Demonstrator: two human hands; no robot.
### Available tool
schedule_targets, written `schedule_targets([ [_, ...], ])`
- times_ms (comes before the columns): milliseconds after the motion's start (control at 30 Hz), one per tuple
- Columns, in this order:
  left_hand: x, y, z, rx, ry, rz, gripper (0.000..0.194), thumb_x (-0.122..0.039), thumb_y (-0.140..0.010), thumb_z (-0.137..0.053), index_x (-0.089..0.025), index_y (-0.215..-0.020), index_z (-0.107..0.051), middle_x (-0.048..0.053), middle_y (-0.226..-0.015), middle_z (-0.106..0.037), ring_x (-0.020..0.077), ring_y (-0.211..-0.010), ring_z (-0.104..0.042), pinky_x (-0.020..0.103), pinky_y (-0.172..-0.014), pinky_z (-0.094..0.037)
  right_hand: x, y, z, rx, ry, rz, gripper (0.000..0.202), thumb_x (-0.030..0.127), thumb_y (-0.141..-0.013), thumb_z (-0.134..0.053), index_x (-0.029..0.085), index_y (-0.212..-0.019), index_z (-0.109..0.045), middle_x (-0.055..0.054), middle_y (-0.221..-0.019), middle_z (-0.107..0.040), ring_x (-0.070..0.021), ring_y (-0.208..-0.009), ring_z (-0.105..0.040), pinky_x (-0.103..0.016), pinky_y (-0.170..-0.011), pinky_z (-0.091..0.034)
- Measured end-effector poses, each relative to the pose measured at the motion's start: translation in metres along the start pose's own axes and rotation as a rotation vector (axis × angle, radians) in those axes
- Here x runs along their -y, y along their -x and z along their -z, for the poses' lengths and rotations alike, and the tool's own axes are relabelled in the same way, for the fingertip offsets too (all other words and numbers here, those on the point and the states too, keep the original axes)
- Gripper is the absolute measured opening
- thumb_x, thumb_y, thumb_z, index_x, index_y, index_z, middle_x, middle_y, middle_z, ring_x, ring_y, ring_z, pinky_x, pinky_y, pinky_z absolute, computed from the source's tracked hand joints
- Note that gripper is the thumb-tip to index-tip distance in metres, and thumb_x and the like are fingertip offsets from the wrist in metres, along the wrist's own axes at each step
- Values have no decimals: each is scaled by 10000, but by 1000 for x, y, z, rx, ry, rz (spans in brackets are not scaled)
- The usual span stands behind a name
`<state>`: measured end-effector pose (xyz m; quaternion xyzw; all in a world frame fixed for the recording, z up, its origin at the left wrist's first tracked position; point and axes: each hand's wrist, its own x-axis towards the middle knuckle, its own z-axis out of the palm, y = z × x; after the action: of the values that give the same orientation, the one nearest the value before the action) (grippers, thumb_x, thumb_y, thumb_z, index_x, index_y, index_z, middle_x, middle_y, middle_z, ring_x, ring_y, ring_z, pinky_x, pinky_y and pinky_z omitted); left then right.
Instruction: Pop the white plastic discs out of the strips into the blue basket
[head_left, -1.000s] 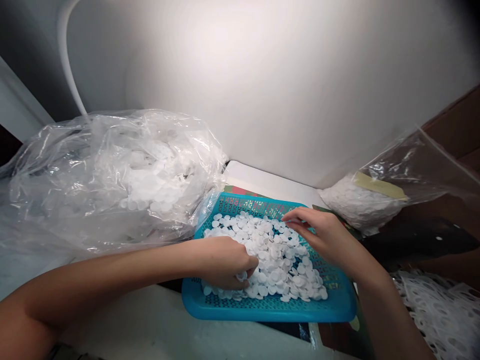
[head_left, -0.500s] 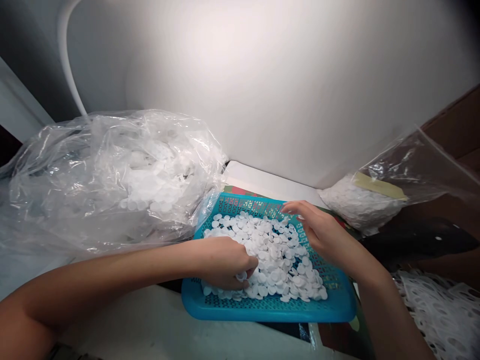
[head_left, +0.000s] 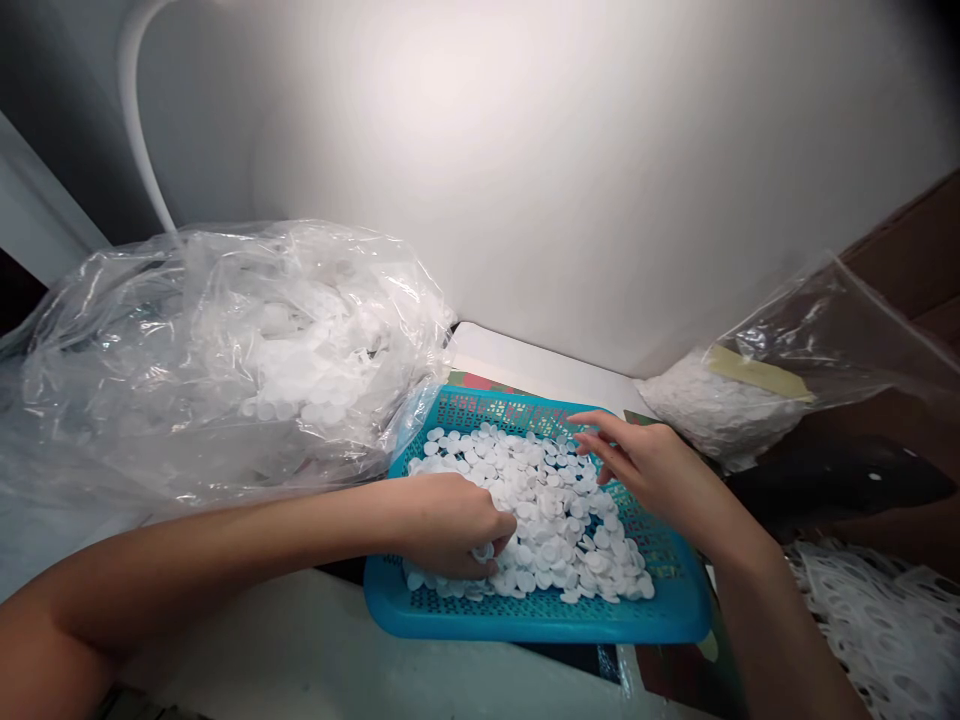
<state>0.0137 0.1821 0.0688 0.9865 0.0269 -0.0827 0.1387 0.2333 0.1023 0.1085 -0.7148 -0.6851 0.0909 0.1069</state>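
A blue plastic basket with little holes sits at the lower middle of the frame. Many small, flat, round white discs lie in it. The left hand has its grip closed on some discs. The right hand has an open grip over the basket's right side.

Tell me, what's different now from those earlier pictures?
The right hand has changed pose: its fingers, raised and curved half a second ago, have dipped slightly and spread. Whether it took or released anything, I can't tell. The left hand stays curled over the white discs, one showing at its fingers; the blue basket and large clear bag stay put.
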Motion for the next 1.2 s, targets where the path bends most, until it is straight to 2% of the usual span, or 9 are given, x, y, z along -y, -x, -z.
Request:
schedule_targets([
  [100, 0, 0, -1, 1, 3, 0, 172, -359, -791, -501, -225, -880, -560, 12, -623, -608, 153, -491, -518, 249, -412, -245, 4, 2, 4, -21, 109, -5, 308, 412, -903, -314, 271, -1109, -496, -7, -748, -652, -164, -615, -601, -239, -540, -404],
  [200, 0, 0, -1, 1, 2, -3, 171, -356, -795, -496, -225, -884, -559, 13, -626, -608, 154, -495, -520, 249, -412, -249, 5, 7, 6, -15, 154, 9, 292, 429, -873, -376, 248, -1066, -501, -39, -911, -621, -184, -740, -587, -254, -589, -401],
  [267, 0, 0, 0, 3, 0, -5, 173, -356, -795, -496, -222, -885, -559, 13, -625, -606, 153, -497, -522, 249, -412, -247, 4, 13, 6, 138, 122, 19, 253, 416, -807, -487, 231, -978, -520, -36, -948, -590, -182, -783, -564, -251, -615, -398],
  [367, -1, 0, 1, 9, -4, 2, 174, -359, -794, -499, -220, -878, -561, 15, -626, -607, 152, -499, -523, 247, -407, -234, 3, 21, 1, 482, 61, -72, 287, 330, -635, -646, 227, -876, -530, -3, -853, -574, -167, -735, -543, -225, -556, -372],
  [500, -2, 0, 3, 16, -26, 8, 186, -363, -793, -498, -213, -882, -563, 23, -630, -608, 152, -489, -515, 245, -397, -228, 9, 23, -10, 620, 120, -116, 312, 222, -530, -663, 214, -804, -514, 4, -815, -555, -161, -696, -512, -216, -503, -316],
  [633, -2, 0, 4, 18, -33, -2, 185, -360, -790, -504, -211, -878, -569, 24, -615, -598, 150, -486, -511, 246, -403, -241, 19, 23, -18, 634, 145, -42, 301, 183, -526, -646, 196, -786, -493, -5, -790, -545, -156, -681, -501, -226, -507, -294],
  [833, -2, 0, 6, 45, 9, 4, 182, -361, -791, -513, -208, -873, -570, 23, -618, -599, 147, -495, -512, 240, -407, -248, 26, 28, -20, 603, 166, 32, 56, 170, -716, -491, 194, -755, -524, -34, -777, -562, -165, -682, -506, -250, -525, -293],
  [1033, -3, -1, 7, 50, 15, 12, 178, -348, -800, -496, -209, -882, -571, 30, -647, -614, 145, -496, -507, 242, -419, -270, 20, 25, -12, 571, 115, 131, 130, 176, -812, -410, 194, -763, -529, -28, -754, -586, -153, -674, -516, -244, -546, -307],
  [1200, -2, 0, 5, 29, 2, 9, 184, -352, -802, -486, -213, -886, -572, 26, -629, -606, 147, -483, -501, 247, -418, -276, 16, 25, 1, 437, 199, 37, 185, 242, -856, -352, 186, -722, -467, -20, -670, -550, -136, -565, -474, -245, -481, -272],
])
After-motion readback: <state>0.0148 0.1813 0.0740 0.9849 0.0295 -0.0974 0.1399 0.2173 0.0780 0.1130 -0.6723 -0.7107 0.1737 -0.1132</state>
